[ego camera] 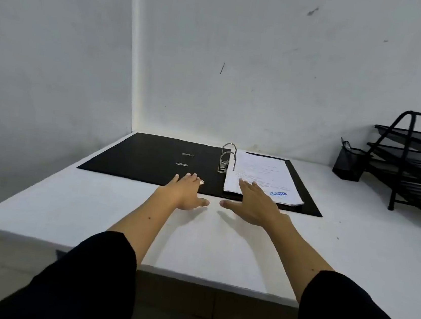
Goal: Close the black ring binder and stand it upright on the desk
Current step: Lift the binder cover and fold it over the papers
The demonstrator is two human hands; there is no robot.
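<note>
The black ring binder (148, 157) lies open and flat on the white desk (91, 211), near the back wall. Its metal rings (227, 158) stand shut in the middle, and a stack of white paper (260, 176) rests on the right half. My left hand (186, 192) is flat with fingers spread, its fingertips over the binder's near edge by the spine. Beside it, my right hand (253, 204) is also spread flat, fingertips over the near corner of the paper. Neither hand holds anything.
A black mesh pen cup (349, 163) stands at the back right, next to a black wire letter tray rack (415, 168). White walls meet in a corner behind the binder's left end. The desk's near edge runs below my forearms.
</note>
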